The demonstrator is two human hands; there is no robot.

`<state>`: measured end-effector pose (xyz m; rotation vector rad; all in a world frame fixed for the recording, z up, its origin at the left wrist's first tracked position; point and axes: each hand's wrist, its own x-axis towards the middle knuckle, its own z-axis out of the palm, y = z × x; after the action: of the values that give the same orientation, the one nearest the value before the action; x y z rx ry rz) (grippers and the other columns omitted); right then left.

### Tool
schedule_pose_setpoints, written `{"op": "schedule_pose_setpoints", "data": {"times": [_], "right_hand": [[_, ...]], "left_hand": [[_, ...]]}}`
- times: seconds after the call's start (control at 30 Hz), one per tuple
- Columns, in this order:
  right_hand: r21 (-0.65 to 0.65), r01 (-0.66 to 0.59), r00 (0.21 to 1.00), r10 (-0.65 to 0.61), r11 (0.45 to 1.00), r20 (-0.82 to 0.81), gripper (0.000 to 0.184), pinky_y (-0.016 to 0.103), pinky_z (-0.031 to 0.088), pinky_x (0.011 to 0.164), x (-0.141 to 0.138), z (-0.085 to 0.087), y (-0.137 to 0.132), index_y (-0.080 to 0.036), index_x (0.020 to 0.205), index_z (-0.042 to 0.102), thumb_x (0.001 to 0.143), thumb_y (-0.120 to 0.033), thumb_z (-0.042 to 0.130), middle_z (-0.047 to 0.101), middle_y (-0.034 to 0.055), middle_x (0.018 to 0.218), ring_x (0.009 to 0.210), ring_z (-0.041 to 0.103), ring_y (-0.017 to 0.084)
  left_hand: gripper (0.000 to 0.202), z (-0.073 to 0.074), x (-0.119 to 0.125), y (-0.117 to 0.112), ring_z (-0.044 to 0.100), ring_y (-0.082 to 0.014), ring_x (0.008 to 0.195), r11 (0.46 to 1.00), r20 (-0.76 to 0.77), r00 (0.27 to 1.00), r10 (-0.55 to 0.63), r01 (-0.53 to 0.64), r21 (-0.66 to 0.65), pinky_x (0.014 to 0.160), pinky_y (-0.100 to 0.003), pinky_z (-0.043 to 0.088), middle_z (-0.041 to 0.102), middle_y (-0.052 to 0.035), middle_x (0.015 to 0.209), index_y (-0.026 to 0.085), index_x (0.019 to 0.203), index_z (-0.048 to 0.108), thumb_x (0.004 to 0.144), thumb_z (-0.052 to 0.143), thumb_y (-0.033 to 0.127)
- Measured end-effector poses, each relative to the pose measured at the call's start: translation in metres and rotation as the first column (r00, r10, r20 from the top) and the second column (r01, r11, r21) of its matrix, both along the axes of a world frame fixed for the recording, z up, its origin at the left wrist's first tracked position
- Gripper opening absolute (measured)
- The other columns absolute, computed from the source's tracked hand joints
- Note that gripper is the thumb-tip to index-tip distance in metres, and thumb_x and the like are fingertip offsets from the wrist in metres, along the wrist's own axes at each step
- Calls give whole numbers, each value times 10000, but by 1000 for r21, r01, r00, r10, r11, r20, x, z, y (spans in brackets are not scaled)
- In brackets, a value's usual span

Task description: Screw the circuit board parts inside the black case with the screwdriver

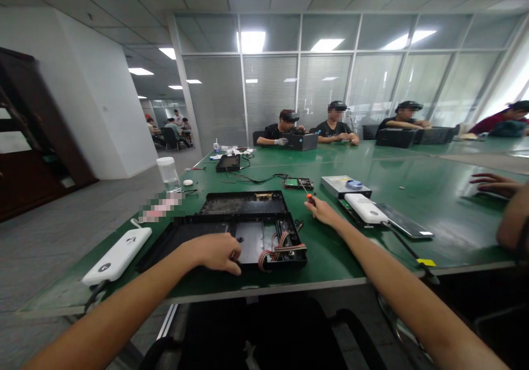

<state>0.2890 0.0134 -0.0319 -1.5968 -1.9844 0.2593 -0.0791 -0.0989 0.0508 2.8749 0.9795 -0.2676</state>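
My left hand (219,253) is curled over the near edge of a black equipment case (252,257), thumb on the front side; some of its fingers are hidden. Striped ribbon cables (285,250) lie in the case's right part. Behind it, touching or nearly so, lies a flat black cover panel (243,204). My right hand (322,211) is closed around a screwdriver (308,197) with an orange handle, just right of the panel. Its thin shaft points away toward a small drive with a green circuit board (298,183); whether the tip touches it I cannot tell.
White power banks lie at left (118,257) and right (366,208). A silver drive box (345,185) carries a blue tape roll (354,184). A phone (405,221) and a clear bottle (168,174) are nearby. Another person's hand (496,183) rests at right; several people sit opposite.
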Motion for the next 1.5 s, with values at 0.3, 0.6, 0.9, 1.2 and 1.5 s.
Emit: {"op": "schedule_pose_setpoints", "data": {"times": [0.3, 0.6, 0.9, 1.2, 1.5], "right_hand": [[46, -123, 992, 124, 991, -12, 360, 262, 375, 627, -26, 4, -10, -148, 845, 563, 805, -466, 398, 588, 43, 708, 641, 532, 159], [98, -136, 990, 139, 986, -17, 373, 242, 335, 549, -34, 10, -13, -156, 769, 538, 808, -485, 368, 528, 4, 622, 567, 484, 136], [27, -227, 974, 227, 974, -13, 318, 231, 320, 530, -51, 13, -15, -161, 790, 567, 812, -431, 401, 533, -3, 614, 562, 484, 130], [-13, -247, 969, 247, 969, 31, 328, 240, 341, 580, -48, 17, -4, -174, 793, 552, 826, -449, 375, 546, 3, 650, 583, 485, 134], [-4, -201, 971, 199, 979, -131, 234, 242, 332, 580, -45, 29, -2, -183, 777, 494, 803, -403, 421, 494, -10, 643, 599, 449, 128]], "left_hand": [[131, -26, 44, 109, 514, -161, 834, 903, 116, 962, -247, 185, 389, 738, -246, 389, 570, -55, 858, 179, 860, 601, 793, 489, 179], [154, -39, 41, 111, 503, -162, 791, 855, 152, 968, -200, 97, 510, 729, -268, 397, 529, -71, 845, 146, 905, 493, 850, 349, 145], [184, -18, 91, 120, 550, -148, 685, 916, 183, 930, -320, 254, 312, 636, -220, 407, 590, -31, 755, 168, 942, 535, 761, 501, 178], [212, -49, 100, 142, 570, -122, 832, 956, 510, 809, -293, 250, 152, 764, -210, 407, 632, -48, 884, 152, 927, 606, 857, 408, 183], [213, -46, 95, 136, 555, -148, 818, 943, 512, 793, -331, 267, 197, 787, -256, 406, 620, -68, 820, 129, 874, 617, 850, 410, 174]]}}
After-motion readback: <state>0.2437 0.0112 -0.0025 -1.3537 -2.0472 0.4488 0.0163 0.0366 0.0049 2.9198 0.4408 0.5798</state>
